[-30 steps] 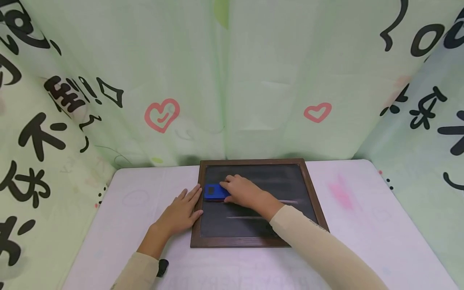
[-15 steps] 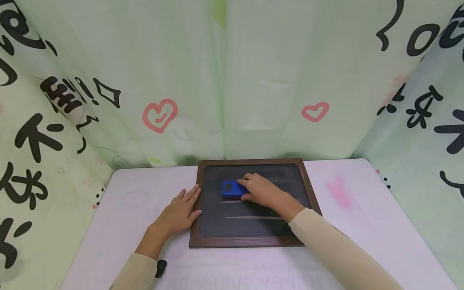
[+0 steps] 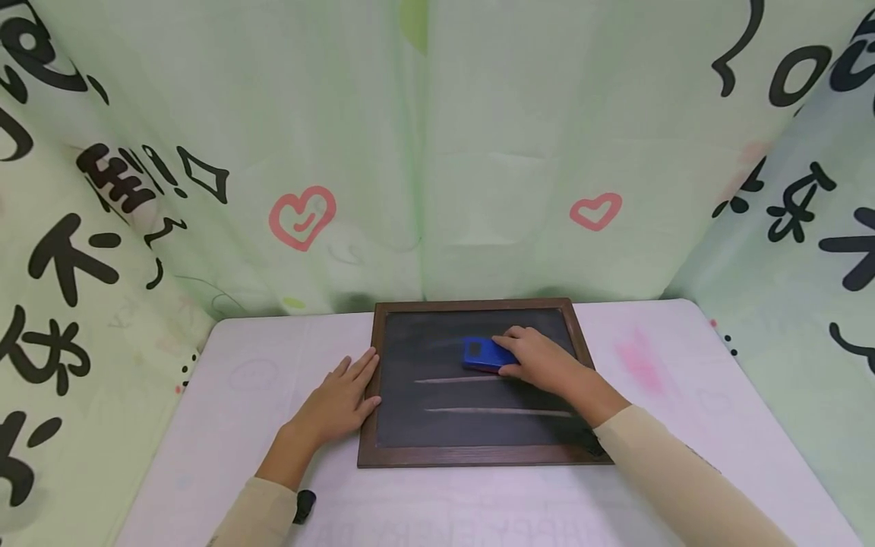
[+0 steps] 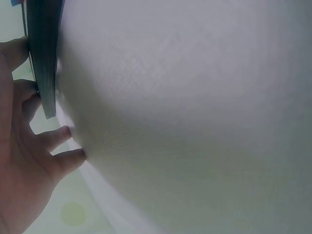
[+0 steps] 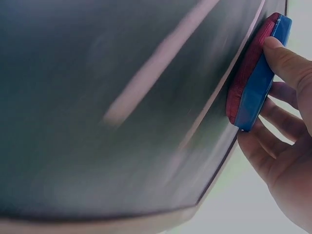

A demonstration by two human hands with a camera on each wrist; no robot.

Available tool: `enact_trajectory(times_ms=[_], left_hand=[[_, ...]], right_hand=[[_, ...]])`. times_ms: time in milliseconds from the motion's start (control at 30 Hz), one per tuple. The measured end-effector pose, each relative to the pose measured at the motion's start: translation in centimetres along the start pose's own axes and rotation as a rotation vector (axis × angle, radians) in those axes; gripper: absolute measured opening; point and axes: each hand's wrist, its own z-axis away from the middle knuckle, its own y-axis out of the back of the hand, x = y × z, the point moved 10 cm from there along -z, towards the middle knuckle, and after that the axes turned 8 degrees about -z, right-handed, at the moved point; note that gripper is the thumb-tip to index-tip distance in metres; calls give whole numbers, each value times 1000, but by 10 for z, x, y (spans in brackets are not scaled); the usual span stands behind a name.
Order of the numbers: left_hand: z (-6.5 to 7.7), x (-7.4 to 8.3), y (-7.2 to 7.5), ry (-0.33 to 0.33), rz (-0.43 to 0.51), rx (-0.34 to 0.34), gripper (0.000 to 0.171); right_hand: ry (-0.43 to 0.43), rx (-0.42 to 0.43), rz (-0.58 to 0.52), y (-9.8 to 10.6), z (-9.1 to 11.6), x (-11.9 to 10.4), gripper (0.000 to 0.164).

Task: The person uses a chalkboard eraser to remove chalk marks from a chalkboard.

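Observation:
A blackboard (image 3: 437, 433) in a brown wooden frame lies on the table. My right hand (image 3: 543, 363) grips a blue chalkboard eraser (image 3: 481, 353) on the board's upper right part. In the right wrist view the eraser (image 5: 258, 80) shows a red felt side turned to the board, with thumb and fingers on opposite edges. Two pale chalk lines (image 3: 492, 411) run across the board, the upper one partly behind the eraser and hand. My left hand (image 3: 335, 403) lies with spread fingers at the board's left frame; in the left wrist view fingertips touch the frame (image 4: 45, 58).
The white table (image 3: 273, 357) carries a pink smudge (image 3: 642, 361) to the right of the board. A pale green curtain (image 3: 492, 152) with hearts and black writing encloses the back and sides. A black object (image 3: 304, 505) sits by the left sleeve.
My right hand has slid the eraser rightward across the board, from near the left frame to the right half. More of the two chalk lines shows. The left hand stays put.

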Motion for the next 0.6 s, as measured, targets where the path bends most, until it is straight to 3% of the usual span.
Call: enact_trajectory(times_ms=[400, 600], left_hand=[[1, 1, 2, 0, -4, 11, 71], [1, 3, 4, 0, 5, 17, 69]], right_hand=[[-62, 63, -41, 18, 39, 52, 62], [-89, 73, -59, 20, 51, 65, 61]])
